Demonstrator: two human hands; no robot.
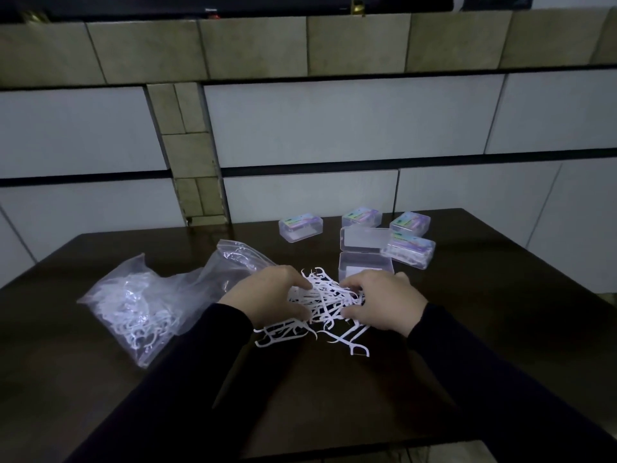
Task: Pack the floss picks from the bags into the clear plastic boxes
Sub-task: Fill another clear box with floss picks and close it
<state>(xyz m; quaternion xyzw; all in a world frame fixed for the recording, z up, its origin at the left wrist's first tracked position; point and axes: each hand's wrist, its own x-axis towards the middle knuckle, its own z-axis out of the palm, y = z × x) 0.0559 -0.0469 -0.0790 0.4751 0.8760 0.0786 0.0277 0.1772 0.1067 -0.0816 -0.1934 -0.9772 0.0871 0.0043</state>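
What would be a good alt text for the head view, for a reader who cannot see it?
Two hands, left and right, gather a pile of white floss picks on a dark table. An open clear box lies just behind the pile, with four closed boxes beyond and a bag of picks at left.

Loose floss picks (320, 302) mid-table, bags (133, 305) left, open box (365, 266) just behind, closed boxes (300, 227) beyond.

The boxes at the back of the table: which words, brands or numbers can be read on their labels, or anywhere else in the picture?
No text can be read anywhere in this picture.
Coloured labels inside the four closed clear boxes: print too small and blurred to read.
Open box, its lid, plastic bags, floss picks: no writing visible.
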